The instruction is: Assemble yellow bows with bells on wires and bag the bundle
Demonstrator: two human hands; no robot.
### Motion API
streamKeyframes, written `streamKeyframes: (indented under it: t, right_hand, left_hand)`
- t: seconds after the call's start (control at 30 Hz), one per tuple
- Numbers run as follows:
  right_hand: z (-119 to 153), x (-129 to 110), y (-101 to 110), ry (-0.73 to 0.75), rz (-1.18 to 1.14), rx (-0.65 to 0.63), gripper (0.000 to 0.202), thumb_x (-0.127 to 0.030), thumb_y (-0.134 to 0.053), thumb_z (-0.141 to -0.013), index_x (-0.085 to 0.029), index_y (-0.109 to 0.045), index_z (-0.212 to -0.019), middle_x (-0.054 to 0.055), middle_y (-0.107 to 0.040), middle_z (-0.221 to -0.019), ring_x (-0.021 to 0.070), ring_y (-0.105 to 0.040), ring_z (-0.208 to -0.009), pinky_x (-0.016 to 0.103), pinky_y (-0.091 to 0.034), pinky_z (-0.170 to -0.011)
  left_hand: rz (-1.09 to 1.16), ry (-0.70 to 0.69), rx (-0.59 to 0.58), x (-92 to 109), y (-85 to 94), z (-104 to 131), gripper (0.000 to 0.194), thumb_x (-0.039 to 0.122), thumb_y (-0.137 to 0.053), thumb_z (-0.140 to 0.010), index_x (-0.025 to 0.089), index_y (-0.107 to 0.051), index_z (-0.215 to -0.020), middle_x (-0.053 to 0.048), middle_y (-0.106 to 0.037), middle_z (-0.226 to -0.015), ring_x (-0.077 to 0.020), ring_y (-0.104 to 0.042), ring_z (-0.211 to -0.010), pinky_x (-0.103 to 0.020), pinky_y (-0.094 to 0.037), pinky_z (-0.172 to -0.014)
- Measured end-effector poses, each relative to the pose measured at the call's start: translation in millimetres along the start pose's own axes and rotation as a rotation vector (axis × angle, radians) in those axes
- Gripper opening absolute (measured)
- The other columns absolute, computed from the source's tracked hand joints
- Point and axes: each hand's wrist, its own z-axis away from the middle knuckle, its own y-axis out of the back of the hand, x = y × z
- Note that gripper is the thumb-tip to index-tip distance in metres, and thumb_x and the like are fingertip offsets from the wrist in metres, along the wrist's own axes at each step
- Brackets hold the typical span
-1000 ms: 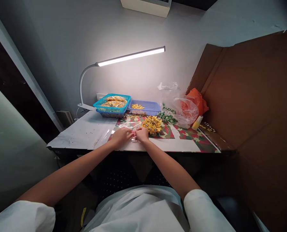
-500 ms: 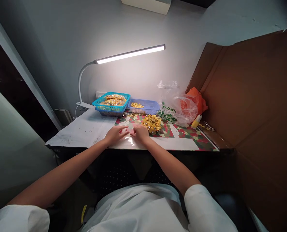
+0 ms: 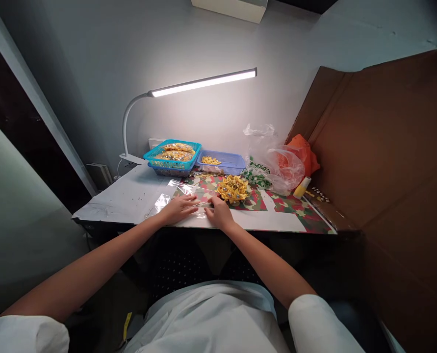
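Observation:
A clear plastic bag (image 3: 163,200) lies near the table's front edge, with light glinting off it. My left hand (image 3: 177,209) rests palm down on the bag, its fingers spread and pointing right. Facing it, my right hand (image 3: 219,214) has its thumb and fingers pinched together at the bag's right part. Just behind my right hand sits a ball of gold ribbon flowers (image 3: 233,189) with shiny beads, which neither hand grips.
A lamp (image 3: 203,83) arches over the table. Behind are a turquoise basket (image 3: 152,158) of packed gold pieces, a blue basket (image 3: 233,159) and plastic bags (image 3: 273,169). A glue bottle (image 3: 301,188) and cardboard (image 3: 391,142) stand right.
The clear bag now shows flatter and farther left, beneath my left hand. My hands have moved slightly toward the front edge. The camera view has shifted a little.

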Motion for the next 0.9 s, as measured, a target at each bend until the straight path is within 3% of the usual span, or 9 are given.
streamKeyframes:
  t: [0.13, 0.27, 0.37, 0.47, 0.57, 0.67, 0.73, 0.8, 0.9]
  right_hand:
    - [4, -1, 1, 0.006, -0.002, -0.024, 0.019, -0.028, -0.054, -0.092, -0.014, -0.065, -0.099, 0.010, -0.069, -0.101, 0.0188, -0.063, -0.091, 0.026, -0.043, -0.077]
    - [-1, -4, 14, 0.102, -0.012, -0.135, 0.038, -0.028, -0.041, -0.098, -0.016, -0.071, -0.078, 0.009, -0.070, -0.097, 0.0185, -0.062, -0.094, 0.028, -0.041, -0.083]
    - [-14, -5, 30, 0.213, -0.049, -0.289, 0.027, -0.023, -0.054, -0.090, -0.016, -0.073, -0.072, 0.008, -0.072, -0.097, 0.0191, -0.063, -0.094, 0.028, -0.041, -0.083]
    - [-31, -7, 45, 0.302, -0.114, -0.436, 0.011, -0.024, -0.069, -0.079, -0.018, -0.076, -0.084, 0.006, -0.073, -0.104, 0.0212, -0.063, -0.100, 0.028, -0.043, -0.087]
    - [-44, -9, 52, 0.339, -0.186, -0.555, 0.032, -0.037, -0.050, -0.093, -0.020, -0.075, -0.104, 0.006, -0.073, -0.108, 0.0204, -0.064, -0.103, 0.030, -0.046, -0.087]
    - [-47, -8, 48, 0.384, -0.212, -0.642, 0.057, -0.032, -0.016, -0.103, -0.020, -0.072, -0.112, 0.006, -0.072, -0.115, 0.0171, -0.064, -0.107, 0.029, -0.048, -0.087]
    - [-44, -7, 40, 0.419, -0.188, -0.663, 0.066, -0.026, -0.007, -0.103, -0.018, -0.073, -0.108, 0.007, -0.071, -0.116, 0.0163, -0.064, -0.107, 0.029, -0.048, -0.089]
    - [-40, -7, 29, 0.451, -0.139, -0.637, 0.061, -0.028, -0.013, -0.104, -0.016, -0.073, -0.108, 0.008, -0.070, -0.118, 0.0177, -0.064, -0.108, 0.031, -0.047, -0.092]
    - [-36, -11, 11, 0.507, -0.047, -0.542, 0.041, -0.037, -0.037, -0.100, -0.016, -0.067, -0.119, 0.010, -0.065, -0.128, 0.0238, -0.057, -0.120, 0.037, -0.042, -0.102]
  left_hand:
    - [0.052, -0.020, 0.001, -4, 1.2, -2, 0.061, 0.069, -0.038, -0.088, 0.027, -0.070, -0.119, -0.008, -0.058, -0.138, -0.0297, -0.047, -0.134, -0.047, -0.031, -0.113]
    - [0.112, -0.036, 0.012, -7, 4.6, -2, 0.067, 0.069, -0.031, -0.089, 0.023, -0.068, -0.122, -0.010, -0.059, -0.137, -0.0302, -0.045, -0.135, -0.048, -0.031, -0.113]
    - [0.156, -0.066, 0.001, -4, 11.2, 0, 0.066, 0.068, -0.034, -0.090, 0.023, -0.066, -0.125, -0.009, -0.057, -0.139, -0.0292, -0.046, -0.135, -0.047, -0.031, -0.114]
    - [0.190, -0.097, -0.019, 0, 21.6, 4, 0.062, 0.066, -0.038, -0.090, 0.023, -0.066, -0.125, -0.007, -0.057, -0.139, -0.0278, -0.046, -0.134, -0.044, -0.032, -0.114]
    - [0.217, -0.116, -0.044, 2, 32.9, 6, 0.063, 0.065, -0.039, -0.090, 0.021, -0.064, -0.127, -0.008, -0.058, -0.138, -0.0279, -0.048, -0.133, -0.042, -0.035, -0.113]
    - [0.241, -0.138, -0.076, 2, 39.8, 9, 0.060, 0.063, -0.037, -0.092, 0.022, -0.062, -0.129, -0.007, -0.059, -0.137, -0.0272, -0.053, -0.129, -0.040, -0.041, -0.108]
    - [0.249, -0.159, -0.093, 2, 40.3, 11, 0.057, 0.060, -0.037, -0.094, 0.023, -0.062, -0.130, -0.006, -0.060, -0.135, -0.0269, -0.056, -0.126, -0.040, -0.044, -0.105]
    - [0.247, -0.192, -0.097, 4, 38.1, 12, 0.054, 0.058, -0.037, -0.095, 0.024, -0.062, -0.129, -0.005, -0.060, -0.135, -0.0270, -0.057, -0.125, -0.040, -0.045, -0.105]
    - [0.228, -0.253, -0.076, 9, 32.4, 14, 0.053, 0.057, -0.036, -0.096, 0.025, -0.062, -0.129, -0.006, -0.057, -0.139, -0.0270, -0.054, -0.127, -0.042, -0.041, -0.108]
